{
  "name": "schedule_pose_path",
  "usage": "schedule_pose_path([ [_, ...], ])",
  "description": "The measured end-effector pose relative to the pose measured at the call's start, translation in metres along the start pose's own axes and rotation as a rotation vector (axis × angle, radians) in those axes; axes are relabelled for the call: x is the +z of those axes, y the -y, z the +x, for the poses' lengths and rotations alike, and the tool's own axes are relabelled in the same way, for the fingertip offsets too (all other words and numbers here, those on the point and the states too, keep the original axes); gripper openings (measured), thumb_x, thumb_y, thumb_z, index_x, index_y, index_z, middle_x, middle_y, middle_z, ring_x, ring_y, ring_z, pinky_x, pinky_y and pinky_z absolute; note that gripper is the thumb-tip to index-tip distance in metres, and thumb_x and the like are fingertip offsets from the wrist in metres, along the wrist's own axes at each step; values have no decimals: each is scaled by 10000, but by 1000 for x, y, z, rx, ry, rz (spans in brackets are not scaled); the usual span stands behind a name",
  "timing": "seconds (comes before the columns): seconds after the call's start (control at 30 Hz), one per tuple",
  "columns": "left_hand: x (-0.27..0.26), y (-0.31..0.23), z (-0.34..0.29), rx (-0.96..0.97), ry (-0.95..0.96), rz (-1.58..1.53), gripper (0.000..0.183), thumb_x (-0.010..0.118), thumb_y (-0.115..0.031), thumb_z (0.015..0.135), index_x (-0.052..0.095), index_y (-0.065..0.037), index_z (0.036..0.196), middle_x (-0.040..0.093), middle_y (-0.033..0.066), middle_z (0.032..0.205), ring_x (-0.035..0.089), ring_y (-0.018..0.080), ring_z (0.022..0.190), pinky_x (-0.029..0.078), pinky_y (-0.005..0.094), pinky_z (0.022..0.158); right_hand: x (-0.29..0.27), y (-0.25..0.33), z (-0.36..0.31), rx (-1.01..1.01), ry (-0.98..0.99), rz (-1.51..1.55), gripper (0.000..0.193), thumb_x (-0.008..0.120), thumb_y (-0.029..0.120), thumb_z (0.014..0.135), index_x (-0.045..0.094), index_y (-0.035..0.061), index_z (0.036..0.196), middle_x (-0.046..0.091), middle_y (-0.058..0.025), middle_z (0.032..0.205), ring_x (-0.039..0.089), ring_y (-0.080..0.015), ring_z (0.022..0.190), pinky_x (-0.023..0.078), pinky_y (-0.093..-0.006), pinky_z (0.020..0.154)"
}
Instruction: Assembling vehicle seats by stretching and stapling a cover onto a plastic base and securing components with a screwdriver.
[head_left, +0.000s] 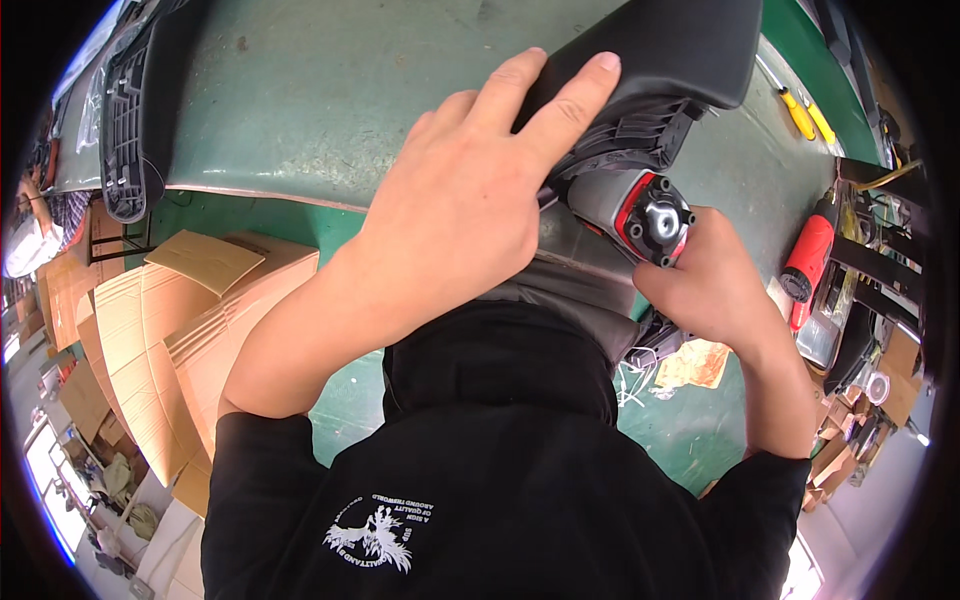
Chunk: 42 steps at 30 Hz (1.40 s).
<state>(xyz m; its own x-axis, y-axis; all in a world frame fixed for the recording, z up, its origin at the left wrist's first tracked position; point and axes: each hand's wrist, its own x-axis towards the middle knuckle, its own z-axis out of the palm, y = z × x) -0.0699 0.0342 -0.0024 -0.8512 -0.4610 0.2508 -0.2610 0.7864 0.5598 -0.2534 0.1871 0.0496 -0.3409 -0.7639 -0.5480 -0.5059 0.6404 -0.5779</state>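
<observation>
On the green work table (300, 90) lies a black padded part (680, 50) with a smooth cover and a ribbed plastic underside. My left hand (465, 200) rests across it, fingers stretched out and apart; its thumb is hidden. My right hand (705, 280) is wrapped round the grip of a grey, black and red power driver (610, 200). The driver's front end points away from me, at the ribbed side of the part. Its tip is out of sight, so I cannot tell whether it touches a screw.
A similar black part (128, 120) stands at the table's left end. Two yellow-handled tools (797, 112) lie at the far right, and a red power tool (808, 250) sits nearer. Folded cardboard (150, 340) stands at left. Another person's arm (40, 210) shows at the left edge.
</observation>
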Motion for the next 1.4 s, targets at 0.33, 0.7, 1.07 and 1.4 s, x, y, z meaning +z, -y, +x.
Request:
schedule_pose_path([
  [0.33, 0, 9, -2, 70, -54, -41, 922, 643, 65, 834, 434, -220, 1685, 542, 290, 1514, 648, 475, 1132, 526, 534, 1028, -15, 15, 22, 113, 54, -82, 211, 679, 108, 794, 712, -92, 849, 705, -245, 696, 726, -374, 645, 573, -462, 676],
  [0.7, -2, 2, 0, 38, -22, -37, 927, 609, 96, 823, 442, -212, 1681, 525, 295, 1528, 640, 504, 1187, 519, 542, 1067, -13, -21, -36, 117, -114, 143, 278, 674, 65, 783, 736, -68, 1018, 707, -197, 768, 637, -185, 712, 555, -420, 696],
  [1.07, -9, -2, 15, 254, -125, 43, 758, 724, -391, 988, 499, 55, 1558, 685, 304, 1178, 735, 452, 974, 603, 411, 892, -3, -2, -19, 24, 83, 42, 267, 660, 107, 778, 728, -104, 928, 698, -272, 731, 711, -389, 688, 564, -472, 700],
  [1.4, 2, 1, 0, 78, -57, -3, 982, 610, 130, 773, 455, -226, 1676, 545, 287, 1500, 653, 507, 1149, 536, 538, 1033, 6, 5, 7, -14, 133, -50, 267, 636, 93, 781, 737, -105, 929, 700, -322, 776, 717, -463, 751, 576, -498, 743],
])
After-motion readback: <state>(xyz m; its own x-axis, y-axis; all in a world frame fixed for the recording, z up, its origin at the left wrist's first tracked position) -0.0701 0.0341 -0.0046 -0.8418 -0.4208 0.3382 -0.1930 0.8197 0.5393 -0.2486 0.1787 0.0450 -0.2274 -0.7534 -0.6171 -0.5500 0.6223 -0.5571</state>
